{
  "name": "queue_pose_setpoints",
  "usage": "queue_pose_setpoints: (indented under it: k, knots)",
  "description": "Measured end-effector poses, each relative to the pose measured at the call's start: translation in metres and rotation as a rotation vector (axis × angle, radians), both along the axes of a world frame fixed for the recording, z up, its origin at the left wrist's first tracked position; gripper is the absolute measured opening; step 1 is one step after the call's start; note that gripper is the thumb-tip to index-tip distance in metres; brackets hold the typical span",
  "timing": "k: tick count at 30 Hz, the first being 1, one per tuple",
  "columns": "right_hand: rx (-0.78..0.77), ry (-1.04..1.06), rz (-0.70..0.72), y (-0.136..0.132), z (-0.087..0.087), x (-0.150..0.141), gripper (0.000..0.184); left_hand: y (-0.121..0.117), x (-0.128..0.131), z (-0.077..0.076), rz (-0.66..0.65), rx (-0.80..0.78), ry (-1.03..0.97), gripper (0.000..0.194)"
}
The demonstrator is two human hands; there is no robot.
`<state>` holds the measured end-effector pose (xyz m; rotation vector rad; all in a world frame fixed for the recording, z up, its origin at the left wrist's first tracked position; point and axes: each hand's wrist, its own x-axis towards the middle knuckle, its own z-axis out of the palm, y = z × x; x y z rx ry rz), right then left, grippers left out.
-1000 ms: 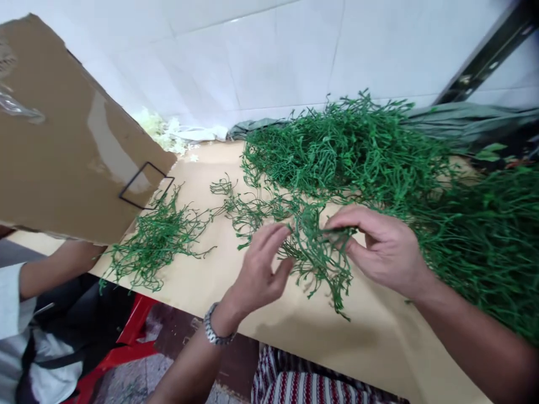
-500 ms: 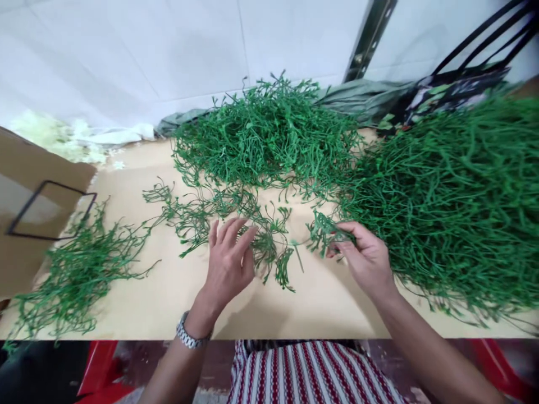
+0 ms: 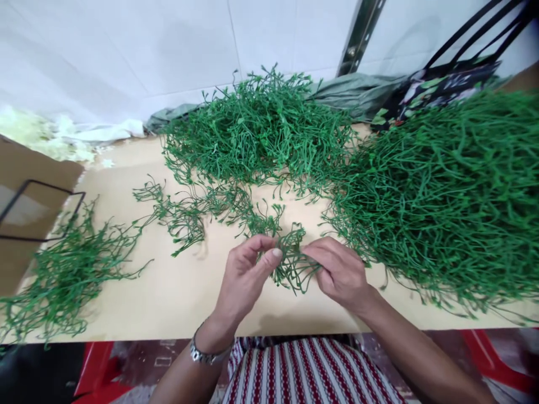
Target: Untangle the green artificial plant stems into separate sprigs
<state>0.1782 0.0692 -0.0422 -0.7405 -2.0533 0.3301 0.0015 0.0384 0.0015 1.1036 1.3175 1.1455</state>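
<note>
Both hands meet over the front middle of the table around a green artificial plant sprig [image 3: 291, 264] with thin curled stems. My left hand [image 3: 246, 275], a metal watch on its wrist, pinches the sprig's left side between thumb and forefinger. From the right, my right hand [image 3: 342, 270] has its fingers closed on the stems; its fingertips are partly hidden. Just behind the hands, a loose row of similar sprigs [image 3: 185, 216] lies flat on the table.
A tall heap of green stems [image 3: 261, 129] stands by the wall, and a larger heap [image 3: 446, 207] fills the right. A smaller pile [image 3: 80, 275] lies at left, near a cardboard box [image 3: 25, 163] and a black wire frame [image 3: 42, 191]. Pale flowers [image 3: 37, 134] sit at back left.
My left hand has moved right from the loose sprigs and now pinches one. My right hand has come left, so the hands are close together. The view has shifted slightly.
</note>
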Motion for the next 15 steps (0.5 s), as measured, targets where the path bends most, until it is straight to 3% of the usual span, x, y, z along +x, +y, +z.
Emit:
queue_pose_setpoints:
  k: [4, 7, 9, 12, 15]
  knots:
    - [0.016, -0.124, 0.053, -0.001, -0.001, -0.001, 0.036, -0.004, -0.003, -0.004, 0.054, -0.057, -0.172, 0.008]
    - [-0.060, -0.278, 0.134, -0.006, 0.011, 0.006, 0.035, -0.007, -0.005, -0.007, 0.065, -0.044, -0.142, 0.004]
    - [-0.127, -0.339, 0.194, -0.009, 0.022, 0.015, 0.045, -0.009, -0.006, -0.009, 0.051, -0.039, -0.125, 0.002]
    - [-0.179, -0.152, 0.240, -0.009, 0.036, 0.026, 0.041, -0.012, -0.007, -0.012, 0.029, -0.047, -0.141, 0.001]
    - [-0.128, -0.012, 0.130, -0.004, 0.038, 0.026, 0.030, -0.014, -0.005, -0.014, 0.013, -0.063, -0.198, 0.003]
